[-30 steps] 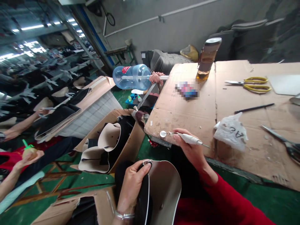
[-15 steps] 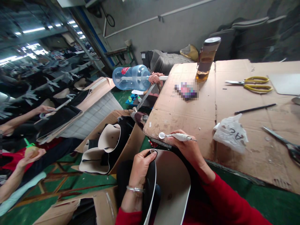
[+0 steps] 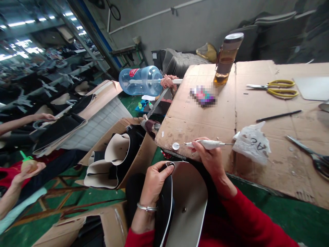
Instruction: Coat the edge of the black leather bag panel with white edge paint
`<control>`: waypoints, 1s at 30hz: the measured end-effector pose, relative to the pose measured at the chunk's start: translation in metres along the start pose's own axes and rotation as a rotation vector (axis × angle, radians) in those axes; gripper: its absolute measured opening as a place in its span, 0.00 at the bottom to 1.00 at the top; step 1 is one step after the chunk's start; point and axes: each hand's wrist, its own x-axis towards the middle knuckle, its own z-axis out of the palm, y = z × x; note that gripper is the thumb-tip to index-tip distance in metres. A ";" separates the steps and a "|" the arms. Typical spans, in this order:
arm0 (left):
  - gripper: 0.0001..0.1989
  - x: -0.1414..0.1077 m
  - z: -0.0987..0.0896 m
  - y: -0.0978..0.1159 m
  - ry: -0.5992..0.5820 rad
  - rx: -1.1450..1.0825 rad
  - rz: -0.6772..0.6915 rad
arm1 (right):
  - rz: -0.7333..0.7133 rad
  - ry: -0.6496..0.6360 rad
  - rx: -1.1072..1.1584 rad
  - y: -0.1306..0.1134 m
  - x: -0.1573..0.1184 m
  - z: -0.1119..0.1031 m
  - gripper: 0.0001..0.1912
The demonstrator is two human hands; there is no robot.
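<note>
My left hand is closed on the upper edge of a curved panel, black outside and beige inside, with a small dark hole in it. Thumb and fingers pinch the rim where two edges meet. Over the table edge, my right hand grips a slim tool with a white wrapped handle and a thin metal point at each end. Its left point reaches a small white round cap at the table's near left corner; whether it touches I cannot tell.
The cardboard-covered table bears yellow-handled scissors, black-handled shears, a plastic bag, a black pen and a drink bottle. At left stand a carton of similar panels and a co-worker's hand holding a green-topped container.
My right hand has shifted slightly right and turned, so the tool now lies nearly level with its rear point showing longer. My left hand keeps its grip on the panel. The view has shifted slightly.
</note>
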 end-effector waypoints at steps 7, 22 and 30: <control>0.13 -0.005 -0.001 0.001 -0.042 0.009 0.024 | 0.137 -0.250 0.158 -0.012 -0.008 0.003 0.15; 0.11 -0.014 -0.006 0.000 -0.074 0.041 0.071 | 0.188 -0.313 0.132 -0.011 -0.013 0.012 0.18; 0.09 -0.016 -0.006 -0.004 -0.107 -0.011 0.030 | 0.134 -0.396 0.104 -0.009 -0.006 0.010 0.19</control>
